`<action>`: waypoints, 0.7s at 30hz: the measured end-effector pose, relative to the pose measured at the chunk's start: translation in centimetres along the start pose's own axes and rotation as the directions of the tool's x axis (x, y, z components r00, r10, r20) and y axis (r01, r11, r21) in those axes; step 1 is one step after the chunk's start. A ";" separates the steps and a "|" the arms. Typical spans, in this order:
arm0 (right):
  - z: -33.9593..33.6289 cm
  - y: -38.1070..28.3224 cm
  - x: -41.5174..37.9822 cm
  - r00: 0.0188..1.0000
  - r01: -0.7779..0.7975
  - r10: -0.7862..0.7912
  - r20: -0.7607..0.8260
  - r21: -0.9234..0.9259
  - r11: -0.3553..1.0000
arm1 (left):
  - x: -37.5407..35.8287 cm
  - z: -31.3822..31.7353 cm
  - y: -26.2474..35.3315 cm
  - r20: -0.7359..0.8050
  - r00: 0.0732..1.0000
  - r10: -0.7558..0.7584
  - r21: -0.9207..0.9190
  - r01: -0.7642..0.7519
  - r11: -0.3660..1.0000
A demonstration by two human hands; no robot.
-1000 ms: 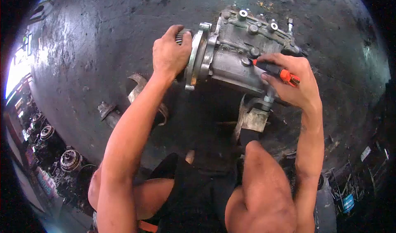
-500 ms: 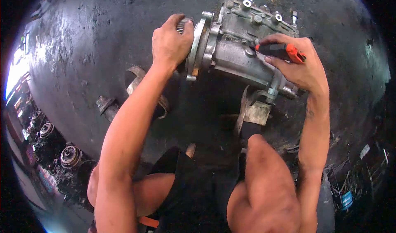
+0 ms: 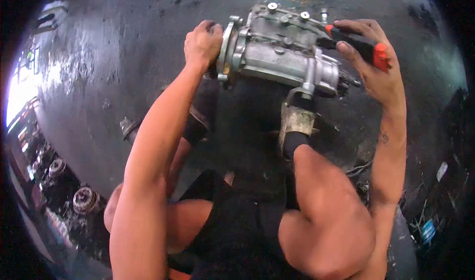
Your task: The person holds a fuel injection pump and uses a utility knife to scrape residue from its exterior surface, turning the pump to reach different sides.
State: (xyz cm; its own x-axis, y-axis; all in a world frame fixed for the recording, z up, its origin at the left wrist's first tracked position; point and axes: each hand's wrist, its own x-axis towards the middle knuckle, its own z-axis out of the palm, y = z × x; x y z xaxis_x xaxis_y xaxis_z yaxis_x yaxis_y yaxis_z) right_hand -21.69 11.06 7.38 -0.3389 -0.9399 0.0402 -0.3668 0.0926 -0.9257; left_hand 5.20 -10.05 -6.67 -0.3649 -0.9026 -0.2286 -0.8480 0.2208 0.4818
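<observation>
A grey metal pump-like machine part (image 3: 277, 57) lies on the dark floor, its round flange (image 3: 228, 50) toward the left. My left hand (image 3: 204, 45) is wrapped round the geared end just left of the flange. In my right hand (image 3: 373, 57) is a black and orange tool (image 3: 363, 45), gripped between thumb and fingers above the right end of the machine part. The tool's tip points left, close to the part's upper right edge; whether they touch cannot be made out.
My shod foot (image 3: 299, 121) stands just below the machine part. A small metal piece (image 3: 129, 127) lies on the floor at the left. Greasy machine parts (image 3: 85, 200) are heaped at the lower left. A blue object (image 3: 427, 231) and scraps lie at the lower right.
My right hand and the tool have moved right and slightly up, off the middle of the machine part. The machine part appears further left, with my left hand still on its end.
</observation>
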 end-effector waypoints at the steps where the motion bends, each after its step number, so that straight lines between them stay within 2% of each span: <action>1: -1.3 -1.3 -0.6 0.997 0.078 -0.075 0.020 -0.280 0.957 | 0.1 0.2 -0.2 -0.007 0.999 0.031 -0.023 -0.032 0.999; 2: -2.5 -2.7 -1.2 0.989 0.144 -0.132 0.063 -0.540 0.829 | 0.2 0.5 -0.5 -0.029 0.999 0.026 -0.005 -0.026 1.000; 3: -3.6 -4.7 -1.9 0.990 0.139 -0.134 0.052 -0.575 0.806 | 0.5 0.9 -0.7 -0.047 0.999 0.017 0.006 -0.017 1.000; 4: -4.5 -7.0 -2.9 0.985 -0.173 0.164 -0.056 -0.406 0.898 | 0.5 0.5 -0.4 0.001 1.000 0.005 -0.005 -0.005 1.000; 5: -4.8 -8.7 -4.0 0.882 -0.472 0.460 -0.103 -0.186 0.862 | 0.4 0.3 -0.2 0.030 0.999 -0.019 0.012 0.019 1.000; 6: -5.5 -9.7 -5.1 0.881 -0.472 0.460 -0.107 -0.208 0.857 | 0.8 0.5 -0.4 0.060 0.998 -0.005 0.003 0.005 1.000; 8: -8.3 -11.3 -7.2 0.879 -0.463 0.464 -0.107 0.035 0.886 | 0.3 0.4 -1.2 0.125 0.992 -0.028 0.026 0.025 0.999; 9: -9.2 -12.8 -8.0 0.890 -0.434 0.432 -0.142 0.020 0.901 | 1.0 0.5 -0.7 0.144 0.989 -0.027 0.051 0.019 0.999; 11: -10.1 -15.4 -9.6 0.958 -0.285 0.276 0.075 0.182 0.941 | 1.1 0.3 -0.7 0.171 0.985 -0.019 0.005 0.018 1.000; 12: -10.9 -16.5 -9.7 0.939 -0.337 0.312 0.144 0.206 0.919 | 0.9 0.1 -0.6 0.158 0.987 -0.025 -0.004 0.026 1.000; 13: -10.8 -17.2 -9.7 0.943 -0.326 0.305 0.131 0.197 0.925 | 0.6 -0.1 -0.2 0.155 0.987 -0.033 -0.008 0.035 0.999; 15: -10.0 -17.1 -9.5 0.896 -0.445 0.389 0.216 0.417 0.793 | -0.3 -0.1 -0.3 0.149 0.988 -0.043 -0.009 0.045 0.999; 16: -9.5 -16.3 -9.4 0.853 -0.521 0.496 0.160 0.296 0.800 | -0.1 -0.3 -0.1 0.130 0.991 -0.044 -0.006 0.045 0.999; 17: -8.6 -14.4 -9.0 0.852 -0.523 0.497 0.162 0.308 0.795 | 0.1 -0.2 -0.5 0.132 0.990 -0.045 0.007 0.044 0.999; 19: -6.1 -9.6 -7.8 0.727 -0.683 0.675 0.122 0.032 0.730 | 0.4 0.6 -1.2 0.100 0.994 0.030 -0.033 -0.027 0.999; 21: -3.2 -4.6 -6.7 0.867 -0.473 0.497 0.043 -0.247 0.846 | 0.2 0.8 -1.0 0.069 0.997 0.019 -0.042 -0.016 0.999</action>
State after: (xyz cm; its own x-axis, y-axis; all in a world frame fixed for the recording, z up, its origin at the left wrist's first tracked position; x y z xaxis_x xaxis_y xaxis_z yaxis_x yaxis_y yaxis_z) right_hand -20.48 17.98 12.54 -0.4386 -0.7828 -0.4414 -0.3638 0.6038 -0.7093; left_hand 5.64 -10.13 -7.84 -0.4068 -0.8706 -0.2768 -0.8250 0.2200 0.5205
